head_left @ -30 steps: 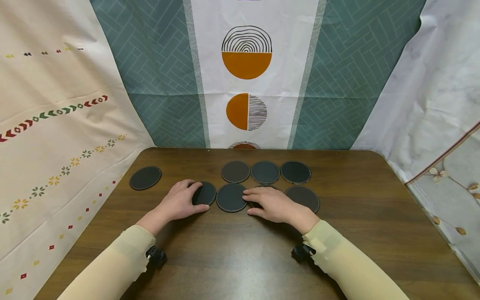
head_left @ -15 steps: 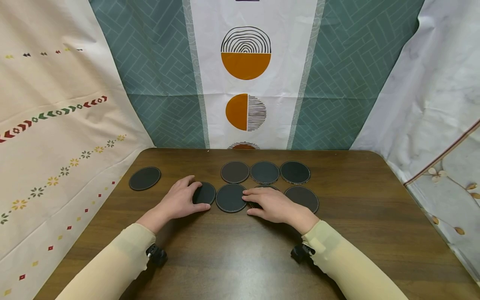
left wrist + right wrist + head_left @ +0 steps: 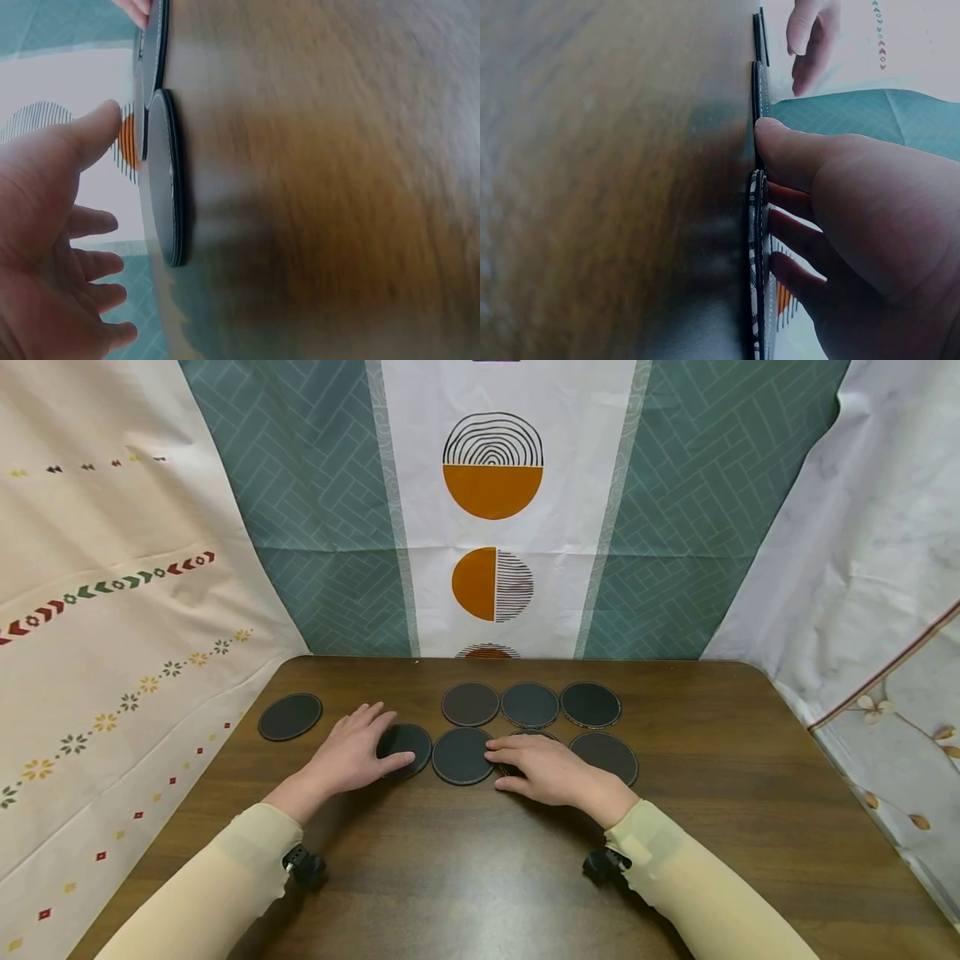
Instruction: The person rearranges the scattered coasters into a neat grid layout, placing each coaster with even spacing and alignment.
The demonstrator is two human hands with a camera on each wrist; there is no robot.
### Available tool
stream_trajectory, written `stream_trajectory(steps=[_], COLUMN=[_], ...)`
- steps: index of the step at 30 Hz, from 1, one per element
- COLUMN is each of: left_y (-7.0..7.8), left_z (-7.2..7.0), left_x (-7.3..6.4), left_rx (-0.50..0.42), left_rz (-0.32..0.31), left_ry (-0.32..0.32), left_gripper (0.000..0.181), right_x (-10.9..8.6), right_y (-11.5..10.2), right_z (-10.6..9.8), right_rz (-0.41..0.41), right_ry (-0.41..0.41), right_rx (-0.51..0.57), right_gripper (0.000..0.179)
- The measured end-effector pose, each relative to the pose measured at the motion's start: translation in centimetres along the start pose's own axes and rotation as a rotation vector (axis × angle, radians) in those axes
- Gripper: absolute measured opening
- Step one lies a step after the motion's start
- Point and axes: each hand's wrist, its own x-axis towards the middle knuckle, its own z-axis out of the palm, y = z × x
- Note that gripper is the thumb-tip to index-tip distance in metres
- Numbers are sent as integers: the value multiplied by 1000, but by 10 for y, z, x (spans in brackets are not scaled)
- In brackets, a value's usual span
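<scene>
Round dark coasters with stitched rims lie flat in two rows on the wooden table. My left hand (image 3: 351, 752) is over the leftmost coaster of the near row (image 3: 408, 752), fingers spread; in the left wrist view this hand (image 3: 56, 225) stands apart from the coaster (image 3: 163, 180). My right hand (image 3: 551, 770) rests with relaxed fingers on a patterned-edge coaster (image 3: 542, 735), mostly hidden beneath it. Its fingertips reach onto the neighbouring dark blue coaster (image 3: 461, 758). The right wrist view shows the thumb (image 3: 776, 142) at the coaster's edge.
Behind, a brown coaster (image 3: 470, 704), a blue-grey one (image 3: 529, 705) and a black one (image 3: 591, 705) form the far row. Another brown coaster (image 3: 609, 757) ends the near row at right. One coaster (image 3: 290, 717) lies alone near the table's left edge. Patterned cloths hang around the table (image 3: 480, 868).
My left hand has let go of the leftmost near-row coaster, its fingers opening and moving slightly up and to the left. The right hand and the coasters have stayed put.
</scene>
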Motion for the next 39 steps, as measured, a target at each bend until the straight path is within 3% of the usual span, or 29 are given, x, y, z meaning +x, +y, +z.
stream_trajectory(steps=[8, 39], left_y=[-11, -87], left_z=[-9, -27], left_x=[-5, -21], left_rx=[8, 53], left_rz=[-41, -199], left_ry=[19, 85], left_gripper=[93, 103], right_x=[-1, -2], right_y=[1, -2], right_z=[-1, 2], right_rz=[4, 13], right_ry=[0, -6], right_rx=[-2, -12], right_gripper=[53, 53])
